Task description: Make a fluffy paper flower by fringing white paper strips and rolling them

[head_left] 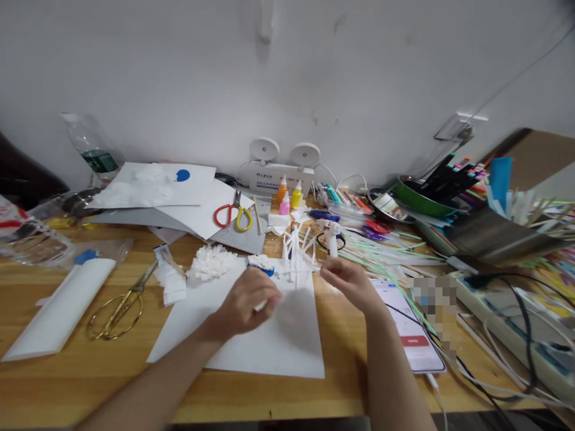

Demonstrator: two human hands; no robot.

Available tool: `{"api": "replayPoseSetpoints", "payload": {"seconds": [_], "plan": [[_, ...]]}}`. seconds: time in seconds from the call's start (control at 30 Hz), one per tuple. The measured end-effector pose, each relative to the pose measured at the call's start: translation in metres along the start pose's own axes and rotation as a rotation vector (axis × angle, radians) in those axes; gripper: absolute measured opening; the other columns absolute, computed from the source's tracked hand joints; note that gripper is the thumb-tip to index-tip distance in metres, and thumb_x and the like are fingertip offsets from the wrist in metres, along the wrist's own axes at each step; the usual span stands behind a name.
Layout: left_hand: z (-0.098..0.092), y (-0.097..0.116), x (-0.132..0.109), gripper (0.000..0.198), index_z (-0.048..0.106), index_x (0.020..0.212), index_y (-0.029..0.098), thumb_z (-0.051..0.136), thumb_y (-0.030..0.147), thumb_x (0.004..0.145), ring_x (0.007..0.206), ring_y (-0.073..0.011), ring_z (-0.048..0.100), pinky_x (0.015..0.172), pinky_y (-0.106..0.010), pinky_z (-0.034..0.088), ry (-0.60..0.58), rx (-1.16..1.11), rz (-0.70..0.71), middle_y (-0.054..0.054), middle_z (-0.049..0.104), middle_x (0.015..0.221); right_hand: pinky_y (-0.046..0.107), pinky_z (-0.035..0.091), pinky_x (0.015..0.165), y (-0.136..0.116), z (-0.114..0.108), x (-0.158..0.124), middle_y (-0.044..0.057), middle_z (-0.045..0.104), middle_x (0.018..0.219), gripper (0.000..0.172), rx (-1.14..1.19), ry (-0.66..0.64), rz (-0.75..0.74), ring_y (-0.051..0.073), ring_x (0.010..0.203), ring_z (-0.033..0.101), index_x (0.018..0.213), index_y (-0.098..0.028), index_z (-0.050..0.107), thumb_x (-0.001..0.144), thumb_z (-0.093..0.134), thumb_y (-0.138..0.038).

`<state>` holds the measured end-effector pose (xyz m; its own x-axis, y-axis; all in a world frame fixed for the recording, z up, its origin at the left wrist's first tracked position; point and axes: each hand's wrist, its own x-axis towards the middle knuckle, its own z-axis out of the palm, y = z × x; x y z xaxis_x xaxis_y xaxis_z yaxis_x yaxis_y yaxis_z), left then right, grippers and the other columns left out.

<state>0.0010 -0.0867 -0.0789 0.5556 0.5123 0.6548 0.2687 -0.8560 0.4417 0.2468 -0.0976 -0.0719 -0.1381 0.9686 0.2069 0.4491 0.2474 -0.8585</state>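
Observation:
My left hand hovers over a sheet of white paper, its fingers curled and closed; what they hold, if anything, I cannot make out. Just beyond it are a small blue piece with white crumpled bits and a fluffy cluster of white paper. My right hand is closed in a pinch at the sheet's right side, with its fingertips too small to read. A white glue gun stands right behind it. Cut white paper strips fan out between the hands.
Gold scissors and a folded white sheet lie left. Red-and-yellow scissors rest behind, near small paint bottles. A phone, cables and a power strip crowd the right, below a green bowl of markers.

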Motion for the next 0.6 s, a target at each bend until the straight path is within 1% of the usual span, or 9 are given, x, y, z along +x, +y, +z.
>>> {"api": "replayPoseSetpoints", "payload": {"seconds": [0.03, 0.1, 0.17, 0.2, 0.27, 0.33, 0.4, 0.5, 0.6], "plan": [[0.002, 0.004, -0.002, 0.014, 0.056, 0.081, 0.022, 0.046, 0.015, 0.075, 0.074, -0.0143, 0.054, 0.074, -0.031, 0.040, -0.061, -0.029, 0.073, -0.002, 0.062, 0.074, 0.025, 0.038, 0.053, -0.006, -0.002, -0.003, 0.000, 0.050, 0.059, 0.018, 0.109, -0.118, 0.012, 0.012, 0.055, 0.047, 0.065, -0.018, 0.053, 0.076, 0.050, -0.032], [0.007, 0.012, -0.005, 0.017, 0.055, 0.086, 0.023, 0.045, 0.016, 0.074, 0.074, -0.0154, 0.053, 0.072, -0.032, 0.040, -0.045, -0.070, 0.121, -0.003, 0.061, 0.077, 0.023, 0.038, 0.048, -0.018, -0.001, -0.006, -0.001, 0.049, 0.055, 0.019, 0.265, -0.353, 0.048, 0.010, 0.049, 0.047, 0.063, -0.017, 0.052, 0.075, 0.052, -0.032], [0.010, 0.018, -0.006, 0.023, 0.052, 0.096, 0.023, 0.043, 0.022, 0.076, 0.082, -0.0184, 0.052, 0.074, -0.035, 0.039, -0.013, -0.083, 0.045, -0.007, 0.060, 0.087, 0.022, 0.038, 0.044, -0.030, 0.003, -0.005, -0.001, 0.050, 0.053, 0.018, 0.298, -0.570, 0.094, 0.009, 0.046, 0.049, 0.066, -0.017, 0.055, 0.075, 0.052, -0.033], [0.011, 0.021, -0.005, 0.027, 0.050, 0.102, 0.022, 0.042, 0.026, 0.077, 0.087, -0.0200, 0.050, 0.076, -0.037, 0.037, -0.029, -0.083, -0.013, -0.009, 0.058, 0.094, 0.021, 0.039, 0.044, -0.036, 0.007, -0.004, -0.002, 0.051, 0.053, 0.018, 0.274, -0.660, 0.110, 0.009, 0.046, 0.050, 0.069, -0.016, 0.056, 0.075, 0.052, -0.033], [0.010, 0.024, -0.003, 0.031, 0.049, 0.105, 0.021, 0.041, 0.033, 0.078, 0.088, -0.0213, 0.049, 0.078, -0.038, 0.034, -0.077, -0.105, -0.124, -0.009, 0.057, 0.096, 0.020, 0.041, 0.046, -0.047, 0.013, 0.001, -0.002, 0.053, 0.055, 0.019, 0.227, -0.759, 0.109, 0.009, 0.047, 0.052, 0.070, -0.017, 0.057, 0.074, 0.052, -0.034], [0.007, 0.026, 0.001, 0.028, 0.050, 0.100, 0.021, 0.041, 0.036, 0.078, 0.083, -0.0198, 0.050, 0.078, -0.037, 0.032, -0.116, -0.139, -0.228, -0.006, 0.059, 0.086, 0.019, 0.041, 0.044, -0.056, 0.019, 0.006, -0.002, 0.053, 0.055, 0.020, 0.181, -0.773, 0.099, 0.008, 0.047, 0.052, 0.072, -0.017, 0.057, 0.075, 0.051, -0.036], [0.003, 0.027, 0.005, 0.021, 0.054, 0.090, 0.021, 0.043, 0.034, 0.078, 0.076, -0.0169, 0.050, 0.078, -0.035, 0.030, -0.139, -0.156, -0.325, -0.002, 0.058, 0.075, 0.018, 0.040, 0.043, -0.060, 0.022, 0.011, -0.002, 0.052, 0.054, 0.022, 0.143, -0.728, 0.092, 0.008, 0.046, 0.051, 0.075, -0.016, 0.056, 0.076, 0.049, -0.037], [0.000, 0.027, 0.009, 0.014, 0.056, 0.071, 0.019, 0.046, 0.027, 0.078, 0.068, -0.0125, 0.049, 0.075, -0.031, 0.029, -0.182, -0.155, -0.424, 0.002, 0.056, 0.066, 0.018, 0.039, 0.044, -0.058, 0.025, 0.015, -0.002, 0.052, 0.055, 0.023, 0.117, -0.638, 0.078, 0.007, 0.045, 0.049, 0.075, -0.015, 0.055, 0.077, 0.049, -0.037], [-0.001, 0.025, 0.011, 0.017, 0.056, 0.066, 0.018, 0.046, 0.023, 0.078, 0.064, -0.0103, 0.048, 0.073, -0.028, 0.029, -0.191, -0.154, -0.480, 0.004, 0.055, 0.062, 0.019, 0.039, 0.046, -0.050, 0.029, 0.018, -0.001, 0.052, 0.058, 0.024, 0.138, -0.566, 0.072, 0.007, 0.047, 0.049, 0.075, -0.014, 0.054, 0.078, 0.048, -0.038]]}}
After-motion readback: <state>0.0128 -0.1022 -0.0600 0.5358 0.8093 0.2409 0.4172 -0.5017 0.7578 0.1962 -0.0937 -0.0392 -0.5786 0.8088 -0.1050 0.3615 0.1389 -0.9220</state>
